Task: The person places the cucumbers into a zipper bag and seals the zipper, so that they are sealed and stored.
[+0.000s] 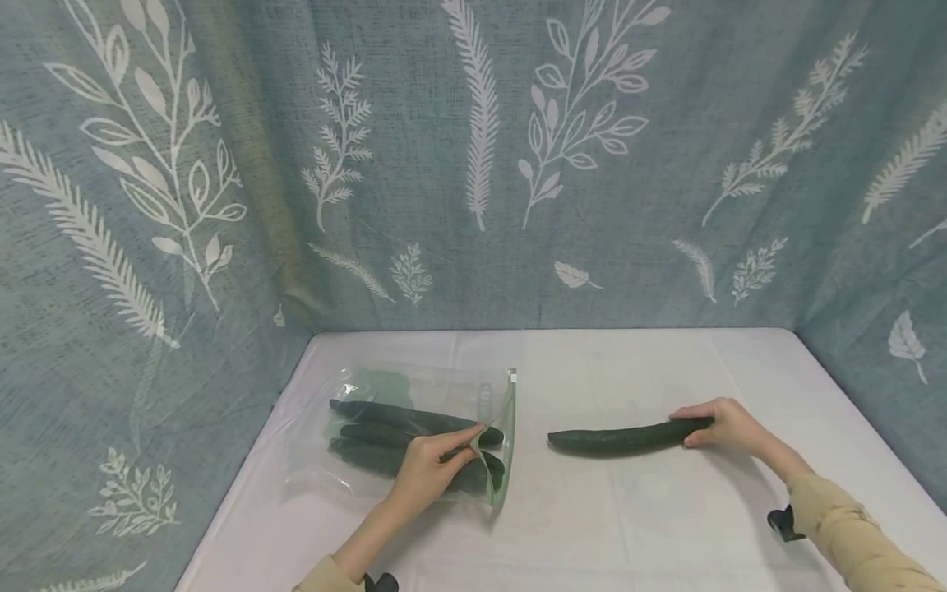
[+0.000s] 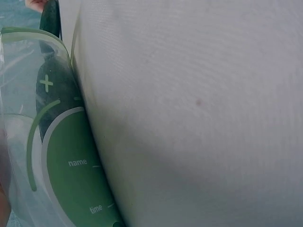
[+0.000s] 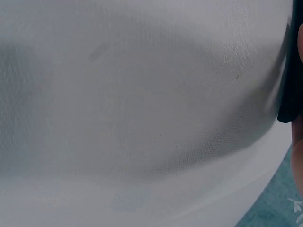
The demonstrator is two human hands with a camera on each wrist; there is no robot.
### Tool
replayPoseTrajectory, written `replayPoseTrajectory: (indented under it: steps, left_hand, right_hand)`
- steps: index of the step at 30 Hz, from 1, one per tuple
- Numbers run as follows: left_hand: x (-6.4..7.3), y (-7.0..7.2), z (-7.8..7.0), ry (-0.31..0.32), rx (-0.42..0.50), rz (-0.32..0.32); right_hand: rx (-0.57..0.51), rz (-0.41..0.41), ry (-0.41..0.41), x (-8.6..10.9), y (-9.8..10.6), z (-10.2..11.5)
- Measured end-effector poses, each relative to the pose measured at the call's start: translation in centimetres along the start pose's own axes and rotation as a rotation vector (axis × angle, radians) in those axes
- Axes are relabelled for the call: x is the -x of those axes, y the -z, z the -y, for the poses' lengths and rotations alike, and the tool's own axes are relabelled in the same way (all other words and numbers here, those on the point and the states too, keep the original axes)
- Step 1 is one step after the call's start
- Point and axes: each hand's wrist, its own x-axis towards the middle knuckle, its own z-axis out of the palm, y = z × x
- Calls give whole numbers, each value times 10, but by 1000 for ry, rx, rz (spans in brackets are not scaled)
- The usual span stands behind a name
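Note:
A clear zip bag with a green-edged mouth lies on the left of the table, its mouth turned right. Several dark green cucumbers lie lengthwise inside it. My left hand pinches the bag's near side by the mouth between thumb and fingers. To the right, a loose cucumber points its left end at the bag. My right hand grips its right end. In the left wrist view, the bag's green printed label shows. The right wrist view catches the held cucumber's end at its edge.
A white cloth covers the table. Blue-green curtains with white leaf patterns hang behind it and along both sides. A gap of bare cloth separates the bag's mouth from the loose cucumber.

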Motion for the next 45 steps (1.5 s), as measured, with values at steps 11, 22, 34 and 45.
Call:
replayPoseTrajectory:
  steps: [11, 22, 34, 45]
  left_hand:
    - [1, 1, -1, -7, 7, 3]
    - [1, 1, 2, -15, -5, -15]
    - [-1, 2, 0, -12, 7, -12]
    - [-1, -1, 1, -4, 13, -19]
  right_hand:
    - [-46, 25, 9, 6, -3, 2]
    - [-34, -29, -33, 7, -8, 2]
    - [-31, 9, -67, 8, -6, 2]
    - [-131, 127, -119, 13, 0, 13]
